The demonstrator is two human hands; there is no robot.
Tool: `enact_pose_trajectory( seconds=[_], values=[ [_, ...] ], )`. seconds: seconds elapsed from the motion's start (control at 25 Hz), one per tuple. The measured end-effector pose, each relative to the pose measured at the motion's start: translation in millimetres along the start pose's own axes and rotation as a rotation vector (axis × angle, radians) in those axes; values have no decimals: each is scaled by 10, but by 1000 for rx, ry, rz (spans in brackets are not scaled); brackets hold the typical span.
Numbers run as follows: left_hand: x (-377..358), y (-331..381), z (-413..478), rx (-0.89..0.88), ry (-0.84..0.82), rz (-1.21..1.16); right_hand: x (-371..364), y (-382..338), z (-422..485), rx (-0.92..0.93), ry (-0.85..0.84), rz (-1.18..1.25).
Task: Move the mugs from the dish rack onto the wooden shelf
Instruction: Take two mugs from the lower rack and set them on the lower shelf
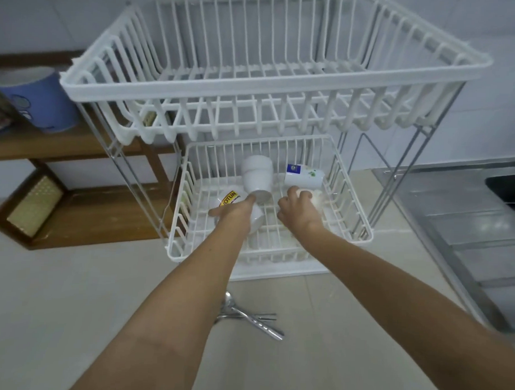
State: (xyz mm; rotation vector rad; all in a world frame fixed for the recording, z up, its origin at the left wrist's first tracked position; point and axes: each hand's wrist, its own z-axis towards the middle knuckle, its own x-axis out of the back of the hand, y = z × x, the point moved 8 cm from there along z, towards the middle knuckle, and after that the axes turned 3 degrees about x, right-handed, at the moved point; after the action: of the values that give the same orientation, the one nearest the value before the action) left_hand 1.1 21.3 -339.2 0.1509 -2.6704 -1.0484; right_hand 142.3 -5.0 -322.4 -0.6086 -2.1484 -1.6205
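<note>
While both arms reach into the lower basket (173, 244) of the white dish rack (213, 91), four mugs lie there: the left hand (235, 210) grasps one mug (257, 218), the right hand (298, 209) closes over another (316, 197). One blue cup (39, 99) stands on the wooden shelf (77, 143).
</note>
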Motion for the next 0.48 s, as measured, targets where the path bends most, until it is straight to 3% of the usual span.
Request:
enact_pose_trajectory(
  seconds=[0.16,0.24,0.4,0.48],
  values=[
    [41,13,152,-119,-43,28,-12,16,-52,-40,16,-78],
    [116,27,110,-173,-68,48,26,196,-146,-100,31,30],
    [312,239,-356,-486,-192,112,89,697,-574,-348,149,546],
    [489,193,-719,-601,-341,94,109,872,-874,-465,272,984]
  ],
)
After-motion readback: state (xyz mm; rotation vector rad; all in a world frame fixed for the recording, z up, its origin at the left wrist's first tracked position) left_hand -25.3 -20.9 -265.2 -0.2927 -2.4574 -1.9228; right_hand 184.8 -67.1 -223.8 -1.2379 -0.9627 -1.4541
